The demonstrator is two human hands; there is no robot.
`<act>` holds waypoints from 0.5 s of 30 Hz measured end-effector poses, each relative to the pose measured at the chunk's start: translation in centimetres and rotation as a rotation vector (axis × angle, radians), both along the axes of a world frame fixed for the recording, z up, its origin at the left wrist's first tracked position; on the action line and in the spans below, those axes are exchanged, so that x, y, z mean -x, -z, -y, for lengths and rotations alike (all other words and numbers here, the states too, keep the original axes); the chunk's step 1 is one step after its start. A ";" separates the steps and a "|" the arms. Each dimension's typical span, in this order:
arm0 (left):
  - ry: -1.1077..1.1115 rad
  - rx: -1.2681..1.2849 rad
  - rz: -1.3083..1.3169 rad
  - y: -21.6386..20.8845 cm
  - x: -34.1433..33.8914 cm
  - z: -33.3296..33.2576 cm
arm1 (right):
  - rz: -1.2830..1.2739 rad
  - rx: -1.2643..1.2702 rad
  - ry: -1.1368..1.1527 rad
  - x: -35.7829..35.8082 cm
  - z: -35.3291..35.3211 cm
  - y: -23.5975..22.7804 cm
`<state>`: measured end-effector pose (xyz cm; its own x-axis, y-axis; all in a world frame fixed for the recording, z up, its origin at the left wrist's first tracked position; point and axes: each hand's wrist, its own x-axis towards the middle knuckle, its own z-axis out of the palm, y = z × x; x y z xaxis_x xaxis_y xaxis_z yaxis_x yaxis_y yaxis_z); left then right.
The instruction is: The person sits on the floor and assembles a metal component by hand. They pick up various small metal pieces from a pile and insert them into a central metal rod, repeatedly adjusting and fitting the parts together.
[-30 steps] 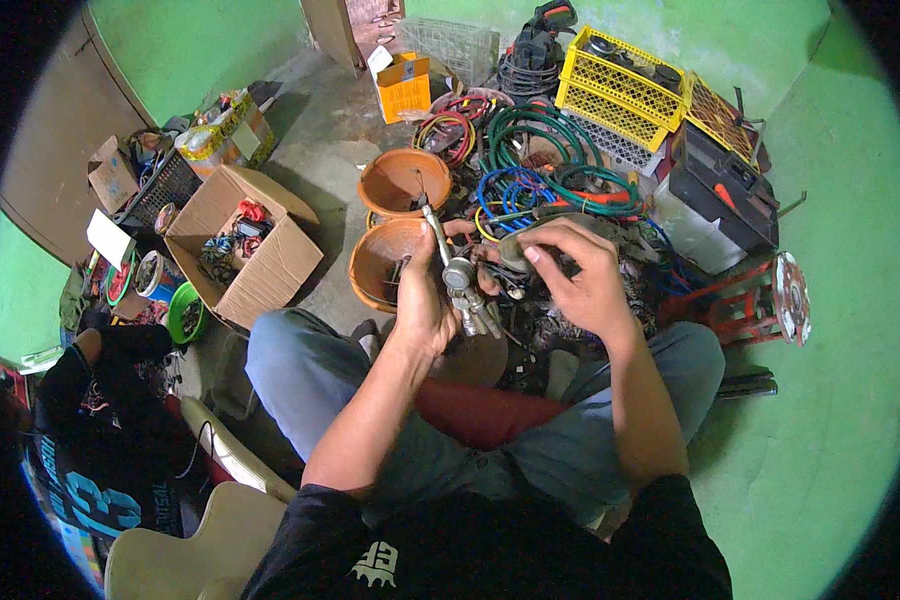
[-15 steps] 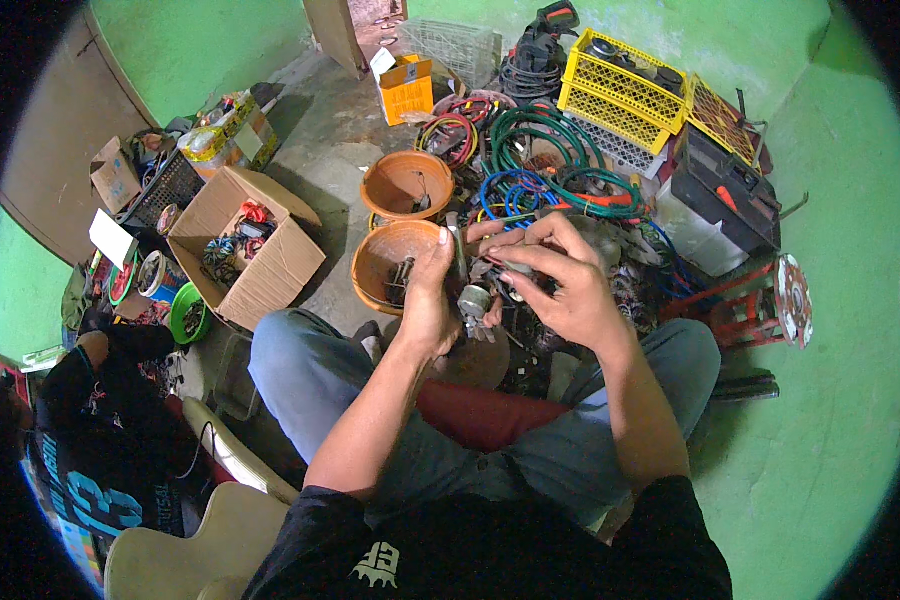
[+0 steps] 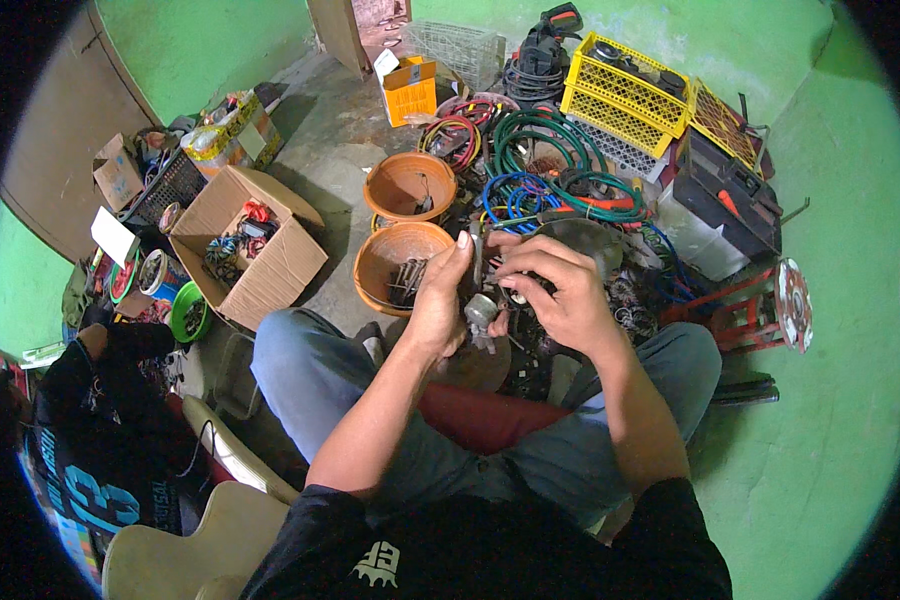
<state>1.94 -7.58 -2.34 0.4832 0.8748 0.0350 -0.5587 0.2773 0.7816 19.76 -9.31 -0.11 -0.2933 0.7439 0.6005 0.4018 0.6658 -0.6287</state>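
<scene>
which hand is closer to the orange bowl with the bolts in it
Left. The left hand overlaps the near orange bowl's right rim, while the right hand sits farther right, past the small metal part.

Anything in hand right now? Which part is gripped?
Both hands hold one small grey metal part. The left hand grips its left side with the thumb up; the right hand pinches its upper right end. Exact contact cannot be told.

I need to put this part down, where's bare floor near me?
Bare concrete lies between the cardboard box, the orange bowls and the small orange box. The green floor right of the red stool is open too. Hoses and crates crowd the front.
</scene>
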 end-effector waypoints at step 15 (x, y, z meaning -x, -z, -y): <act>-0.101 0.076 -0.129 -0.1 -0.1 0.0 | -0.543 0.630 -0.109 -0.1 -0.2 0.5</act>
<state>2.00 -7.58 -2.21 0.3887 0.9170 -0.0899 -0.4831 0.2860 0.8275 19.88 -9.08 -0.57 -0.1734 0.9716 0.1609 -0.1103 0.1432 -0.9835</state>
